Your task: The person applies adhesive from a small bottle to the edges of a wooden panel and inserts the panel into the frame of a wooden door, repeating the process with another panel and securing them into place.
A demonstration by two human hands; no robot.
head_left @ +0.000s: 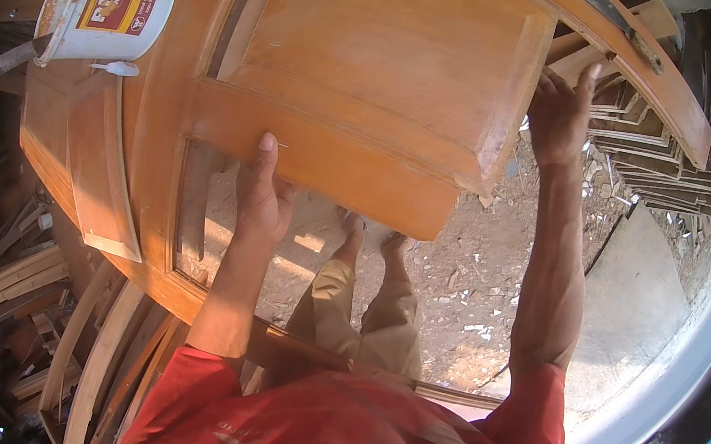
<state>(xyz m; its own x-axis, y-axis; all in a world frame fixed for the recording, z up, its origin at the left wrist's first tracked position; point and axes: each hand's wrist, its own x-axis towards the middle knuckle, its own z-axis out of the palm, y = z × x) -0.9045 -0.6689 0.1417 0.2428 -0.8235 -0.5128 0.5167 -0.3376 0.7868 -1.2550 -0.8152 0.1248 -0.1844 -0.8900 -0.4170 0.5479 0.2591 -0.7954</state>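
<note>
An orange-brown wooden panel (390, 53) with bevelled borders lies across an open part of a wooden door frame (166, 102). My left hand (266, 195) grips its near edge, the thumb on top and the fingers mostly hidden beneath. At the panel's right edge is my right hand (563, 115), its fingers curled against the side and partly hidden. The right thumb points up, away from the panel face. On the frame's left side rests a white tub (152, 17) with a red and yellow label, smeared at the rim.
By the tub are a flat scraper blade (17, 59) and a small white piece (116, 68). A dark metal tool (622, 25) lies on the upper-right rail. Wood strips (16, 282) pile up at lower left; stacked boards (634, 140) stand right. Debris litters the ground (475, 286).
</note>
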